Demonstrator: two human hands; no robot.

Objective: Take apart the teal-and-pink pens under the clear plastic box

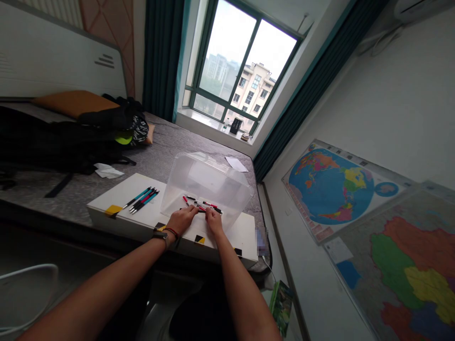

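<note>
Fingers (194, 210): curled inward on both hands, tips near one another; whether they pinch or merely touch a pen I cannot tell
Row of pens (142, 200): side by side on the white box (133, 187), well to the left of both hands, long axes slanting away and rightward; the left hand is nearer
Red pen (185, 201): within the clear tub (213, 177), just beyond the left fingertips, long axis running from far left to near right; left hand nearer
Left hand (180, 221): back upward, reaching in at the tub's near side, fingers aimed right and away
Middle pen (201, 207): between the two sets of fingertips, lying roughly crosswise, partly hidden, about as near to one hand as the other
Red-and-black pen (213, 207): just beyond the right fingertips, slanting from far left to near right; right hand nearer
Right hand (213, 221): thumb side toward the left hand, the two hands apart at the palms
</note>
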